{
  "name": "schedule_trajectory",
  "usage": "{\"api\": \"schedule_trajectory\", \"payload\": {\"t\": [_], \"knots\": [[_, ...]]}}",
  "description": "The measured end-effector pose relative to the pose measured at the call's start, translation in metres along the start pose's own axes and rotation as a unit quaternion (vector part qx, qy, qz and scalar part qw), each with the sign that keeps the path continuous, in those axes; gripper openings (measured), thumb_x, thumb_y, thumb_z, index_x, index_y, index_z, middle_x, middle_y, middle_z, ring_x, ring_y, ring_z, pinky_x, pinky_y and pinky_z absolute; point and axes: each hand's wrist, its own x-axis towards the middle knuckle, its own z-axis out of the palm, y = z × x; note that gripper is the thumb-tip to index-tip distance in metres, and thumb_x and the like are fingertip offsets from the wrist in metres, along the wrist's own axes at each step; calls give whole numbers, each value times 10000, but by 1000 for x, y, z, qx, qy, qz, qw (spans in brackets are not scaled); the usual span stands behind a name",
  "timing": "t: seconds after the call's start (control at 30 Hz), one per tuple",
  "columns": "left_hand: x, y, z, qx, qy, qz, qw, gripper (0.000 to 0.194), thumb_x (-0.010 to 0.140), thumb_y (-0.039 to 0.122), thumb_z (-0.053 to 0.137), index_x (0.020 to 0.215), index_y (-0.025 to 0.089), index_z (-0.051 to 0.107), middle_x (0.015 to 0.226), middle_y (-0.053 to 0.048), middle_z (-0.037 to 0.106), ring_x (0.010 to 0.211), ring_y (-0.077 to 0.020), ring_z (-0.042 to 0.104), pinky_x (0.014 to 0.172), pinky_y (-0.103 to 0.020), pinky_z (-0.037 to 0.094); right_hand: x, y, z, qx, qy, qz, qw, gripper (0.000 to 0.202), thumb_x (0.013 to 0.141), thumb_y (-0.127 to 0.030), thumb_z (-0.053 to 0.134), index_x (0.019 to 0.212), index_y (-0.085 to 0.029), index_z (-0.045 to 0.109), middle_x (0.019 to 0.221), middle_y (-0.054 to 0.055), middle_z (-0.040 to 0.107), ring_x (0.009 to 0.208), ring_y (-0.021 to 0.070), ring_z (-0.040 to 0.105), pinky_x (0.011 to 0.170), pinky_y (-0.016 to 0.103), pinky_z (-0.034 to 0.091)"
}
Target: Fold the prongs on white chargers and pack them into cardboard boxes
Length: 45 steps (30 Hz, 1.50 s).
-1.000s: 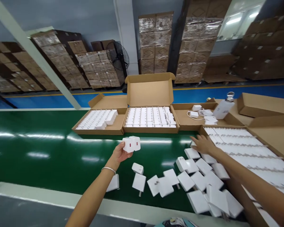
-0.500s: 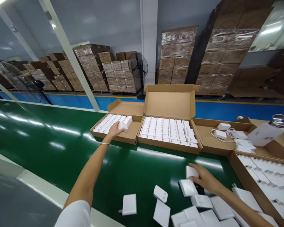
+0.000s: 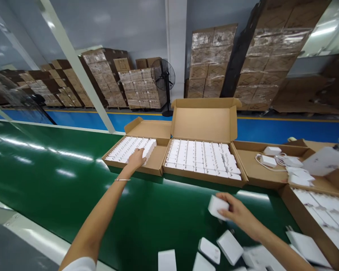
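Note:
My left hand (image 3: 136,159) reaches into the left cardboard box (image 3: 156,170), its fingers closed at the front end of the last row of white chargers (image 3: 150,146). The charger in its fingers is mostly hidden. My right hand (image 3: 237,212) grips a white plug charger (image 3: 217,206) and holds it just above the green belt (image 3: 147,222). Below it lie loose chargers, among them a rounded one (image 3: 209,250) and a square one (image 3: 229,247).
An open-lidded box (image 3: 205,180) packed with charger rows stands in the middle. To its right, a tray (image 3: 250,165) holds chargers, a white cable (image 3: 264,165) and a white bottle (image 3: 324,160). Another charger-filled box (image 3: 293,205) sits at the right. Behind are a fan (image 3: 166,77) and stacked cartons (image 3: 209,64).
My left hand has lowered its charger into the row's front end. My right hand has lifted a charger off the loose pile and moved slightly left. The view has shifted a little.

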Motion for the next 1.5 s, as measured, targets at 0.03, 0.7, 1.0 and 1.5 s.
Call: {"api": "schedule_trajectory", "payload": {"t": [0.03, 0.7, 1.0, 1.5], "knots": [[-14, 17, -1, -23, -16, 47, 999, 414, 781, 271, 485, 1176, 156, 439, 1069, -123, 515, 881, -226, 560, 794, -349, 423, 4, -10, 8, 88, -10, -1, 996, 450, 683, -367, 623, 1068, -204, 459, 1026, 65, 538, 828, 191, 557, 744, 327, 456], [-140, 111, 40, -318, -14, 258, 912, 482, 828, 360, 439, 1262, 218, 283, 1073, -103, 452, 791, -168, 515, 691, -319, 460, 31, -56, 103, 519, -35, -11, 854, 296, 700, -274, 678, 968, -235, 559, 975, 3, 587, 901, 129, 543, 802, 242, 433], [-127, 92, 32, -454, -80, 299, 835, 387, 776, 420, 518, 1093, 198, 544, 1066, -100, 451, 834, -179, 519, 690, -293, 449, 28, -69, 122, 605, -101, 87, 785, 228, 765, -349, 584, 906, -170, 575, 868, 24, 585, 756, 109, 529, 690, 241, 438], [-135, 84, 3, -126, 1, 395, 910, 486, 764, 129, 431, 1232, 258, 406, 1272, -91, 420, 967, -235, 477, 813, -381, 379, 42, -49, 132, 581, -35, 153, 798, 189, 769, -339, 567, 827, -158, 564, 782, 25, 577, 672, 112, 527, 666, 256, 430]]}}
